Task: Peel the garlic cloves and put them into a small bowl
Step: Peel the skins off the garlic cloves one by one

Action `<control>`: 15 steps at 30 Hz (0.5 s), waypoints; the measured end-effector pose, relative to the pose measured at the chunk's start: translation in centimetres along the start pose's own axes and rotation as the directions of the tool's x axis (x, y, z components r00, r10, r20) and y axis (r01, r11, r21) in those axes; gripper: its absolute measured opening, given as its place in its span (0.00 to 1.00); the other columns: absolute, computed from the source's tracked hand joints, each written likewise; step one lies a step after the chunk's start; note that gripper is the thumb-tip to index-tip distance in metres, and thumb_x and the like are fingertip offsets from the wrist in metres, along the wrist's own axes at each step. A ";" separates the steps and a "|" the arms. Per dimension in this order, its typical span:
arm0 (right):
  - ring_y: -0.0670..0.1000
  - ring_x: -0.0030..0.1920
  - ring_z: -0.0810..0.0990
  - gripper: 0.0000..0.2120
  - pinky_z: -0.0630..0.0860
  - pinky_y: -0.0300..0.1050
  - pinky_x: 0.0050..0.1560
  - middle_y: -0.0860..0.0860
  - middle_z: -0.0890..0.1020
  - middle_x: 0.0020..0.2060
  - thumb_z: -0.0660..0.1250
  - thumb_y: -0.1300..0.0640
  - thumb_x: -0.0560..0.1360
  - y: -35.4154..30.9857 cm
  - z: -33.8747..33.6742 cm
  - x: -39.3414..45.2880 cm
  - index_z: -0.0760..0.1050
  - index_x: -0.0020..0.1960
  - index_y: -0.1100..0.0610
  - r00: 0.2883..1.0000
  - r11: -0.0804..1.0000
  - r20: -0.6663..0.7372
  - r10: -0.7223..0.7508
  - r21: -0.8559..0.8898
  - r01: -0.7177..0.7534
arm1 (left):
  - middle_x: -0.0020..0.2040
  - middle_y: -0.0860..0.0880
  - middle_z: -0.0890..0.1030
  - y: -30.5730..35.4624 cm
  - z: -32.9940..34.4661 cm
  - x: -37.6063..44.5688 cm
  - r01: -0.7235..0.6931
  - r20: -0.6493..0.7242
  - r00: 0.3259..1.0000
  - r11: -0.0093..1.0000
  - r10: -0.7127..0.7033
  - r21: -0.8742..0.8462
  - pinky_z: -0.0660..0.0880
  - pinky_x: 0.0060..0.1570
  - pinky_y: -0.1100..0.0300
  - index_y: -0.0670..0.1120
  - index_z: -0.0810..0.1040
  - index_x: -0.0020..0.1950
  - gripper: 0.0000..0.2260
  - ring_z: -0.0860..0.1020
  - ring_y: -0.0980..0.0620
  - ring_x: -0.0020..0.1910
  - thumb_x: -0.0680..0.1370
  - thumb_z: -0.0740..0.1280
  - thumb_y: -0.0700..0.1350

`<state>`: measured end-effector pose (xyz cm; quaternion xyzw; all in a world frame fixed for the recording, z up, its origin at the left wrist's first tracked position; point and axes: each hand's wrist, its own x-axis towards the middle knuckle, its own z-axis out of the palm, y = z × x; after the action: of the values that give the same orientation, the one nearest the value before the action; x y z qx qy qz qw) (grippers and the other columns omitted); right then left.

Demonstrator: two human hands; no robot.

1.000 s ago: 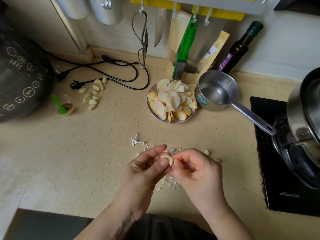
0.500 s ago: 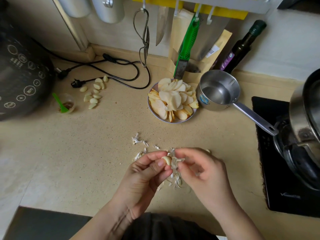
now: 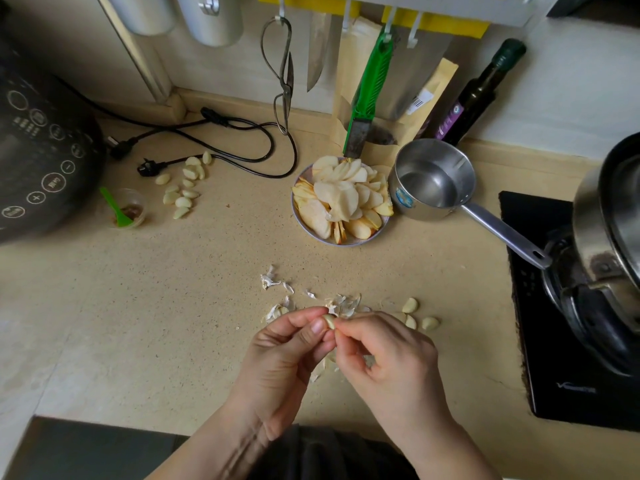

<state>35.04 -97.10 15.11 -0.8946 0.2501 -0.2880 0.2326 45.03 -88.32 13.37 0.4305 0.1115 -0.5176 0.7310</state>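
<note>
Garlic clove (image 3: 329,321) sits pinched between left hand (image 3: 284,355) thumb and fingers above the countertop (image 3: 173,306); right hand (image 3: 391,362) fingertips pinch its end. 3 cloves (image 3: 420,315) lie just right.

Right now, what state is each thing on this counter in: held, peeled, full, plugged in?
Garlic clove: pinched in left hand, right hand picking at it.
Garlic skins: loose on the counter.
Three cloves: lying right of the hands.
Clove pile: peeled, near the cord.
Power cord: plug lying free.
Saucepan: upright, holds water.
Plate: heaped with apple slices.
Bottle: capped.
</note>
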 end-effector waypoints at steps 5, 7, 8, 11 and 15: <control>0.47 0.27 0.76 0.07 0.73 0.41 0.28 0.49 0.78 0.28 0.65 0.59 0.68 -0.1 0.0 0.3 0.78 0.34 0.59 0.999 0.999 -0.025 0.037 -0.004 -0.037 | 0.34 0.44 0.83 -0.3 0.0 -0.1 -0.023 0.008 1.000 0.999 0.023 0.024 0.79 0.35 0.65 0.41 0.85 0.39 0.08 0.82 0.53 0.33 0.61 0.77 0.38; 0.45 0.28 0.74 0.05 0.72 0.38 0.29 0.48 0.78 0.28 0.67 0.60 0.67 -0.1 0.0 0.5 0.79 0.34 0.59 0.997 0.997 -0.046 0.063 0.053 -0.061 | 0.35 0.44 0.83 -0.2 -0.1 -0.1 -0.024 0.023 0.999 0.999 0.023 0.025 0.80 0.37 0.64 0.40 0.85 0.41 0.16 0.82 0.53 0.33 0.57 0.82 0.41; 0.45 0.29 0.73 0.03 0.71 0.37 0.30 0.48 0.79 0.28 0.68 0.61 0.67 -0.1 0.0 0.5 0.79 0.34 0.59 0.997 0.996 -0.052 0.065 0.064 -0.062 | 0.36 0.43 0.83 -0.2 -0.2 -0.2 -0.026 0.022 0.999 0.999 0.025 0.025 0.80 0.38 0.64 0.40 0.85 0.42 0.14 0.82 0.53 0.34 0.59 0.80 0.41; 0.45 0.28 0.72 0.03 0.71 0.37 0.30 0.48 0.78 0.28 0.69 0.63 0.66 0.1 0.1 0.3 0.79 0.34 0.59 0.998 0.999 -0.042 0.048 0.017 -0.048 | 0.40 0.41 0.83 -0.3 -0.2 -0.3 -0.023 0.060 0.998 0.999 0.020 0.045 0.81 0.45 0.61 0.39 0.84 0.48 0.13 0.83 0.50 0.38 0.65 0.71 0.38; 0.45 0.28 0.73 0.06 0.71 0.36 0.31 0.47 0.77 0.30 0.65 0.59 0.70 0.5 0.2 0.1 0.78 0.36 0.58 0.998 0.999 0.050 0.025 0.037 -0.027 | 0.40 0.39 0.83 -0.2 -0.4 -0.4 -0.046 0.068 0.997 0.990 0.037 0.131 0.81 0.48 0.58 0.40 0.85 0.47 0.13 0.83 0.46 0.41 0.63 0.71 0.36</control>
<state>35.13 -97.46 14.71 -0.8936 0.2505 -0.2673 0.2594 44.77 -87.79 13.30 0.4632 0.0441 -0.5224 0.7146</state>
